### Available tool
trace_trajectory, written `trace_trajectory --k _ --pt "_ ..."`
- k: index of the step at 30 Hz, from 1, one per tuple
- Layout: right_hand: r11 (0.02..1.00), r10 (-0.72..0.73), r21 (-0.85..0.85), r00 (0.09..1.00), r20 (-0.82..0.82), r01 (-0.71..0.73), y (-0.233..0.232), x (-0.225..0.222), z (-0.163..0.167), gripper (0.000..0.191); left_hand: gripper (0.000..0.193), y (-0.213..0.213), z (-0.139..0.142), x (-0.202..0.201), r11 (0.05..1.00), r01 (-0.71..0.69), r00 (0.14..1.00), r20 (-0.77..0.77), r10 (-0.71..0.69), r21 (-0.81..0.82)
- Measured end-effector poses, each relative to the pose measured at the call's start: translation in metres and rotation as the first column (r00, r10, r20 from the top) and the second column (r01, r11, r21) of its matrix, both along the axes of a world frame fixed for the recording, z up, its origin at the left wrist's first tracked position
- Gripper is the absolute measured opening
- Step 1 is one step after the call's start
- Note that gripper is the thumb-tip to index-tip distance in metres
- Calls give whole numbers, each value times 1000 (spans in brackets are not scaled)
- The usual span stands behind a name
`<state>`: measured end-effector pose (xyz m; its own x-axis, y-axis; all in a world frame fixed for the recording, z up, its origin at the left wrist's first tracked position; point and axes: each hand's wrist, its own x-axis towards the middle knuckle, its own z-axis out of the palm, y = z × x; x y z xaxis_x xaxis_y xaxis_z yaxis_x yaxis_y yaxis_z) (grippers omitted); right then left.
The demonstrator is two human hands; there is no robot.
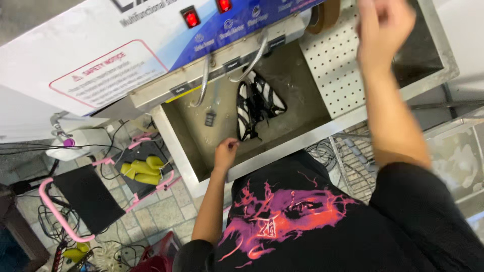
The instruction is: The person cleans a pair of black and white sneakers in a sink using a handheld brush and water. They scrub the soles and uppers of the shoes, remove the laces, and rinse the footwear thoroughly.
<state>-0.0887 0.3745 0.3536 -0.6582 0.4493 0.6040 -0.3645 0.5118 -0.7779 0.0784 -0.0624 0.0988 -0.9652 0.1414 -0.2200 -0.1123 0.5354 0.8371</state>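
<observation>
We rest our left hand (225, 152), fingers curled on nothing, on the sink (282, 147) rim at centre; the shoes (256, 103) lie inside. Our right hand (383, 25), upper right, is blurred, seemingly loosely closed, empty.

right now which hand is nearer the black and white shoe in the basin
Left. The left hand rests at the basin's near edge, just beside the shoe. The right hand is raised over the perforated tray, farther away.
</observation>
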Motion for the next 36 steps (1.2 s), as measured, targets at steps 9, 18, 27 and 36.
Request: trace_trajectory --k 9,18,27,36 --pt "724 -341 627 641 688 -287 15 26 -191 49 16 81 4 -13 997 -18 998 63 23 -79" --pt "760 -448 630 574 685 -159 140 -3 -190 53 18 174 30 -24 993 -101 994 42 104 -64" --pt "700 -496 708 652 574 -92 197 -20 -223 63 18 194 -3 -33 980 -157 986 39 163 -122" --pt "444 443 205 413 796 -872 -54 10 -263 77 44 163 -7 -36 899 -122 967 153 203 -421"
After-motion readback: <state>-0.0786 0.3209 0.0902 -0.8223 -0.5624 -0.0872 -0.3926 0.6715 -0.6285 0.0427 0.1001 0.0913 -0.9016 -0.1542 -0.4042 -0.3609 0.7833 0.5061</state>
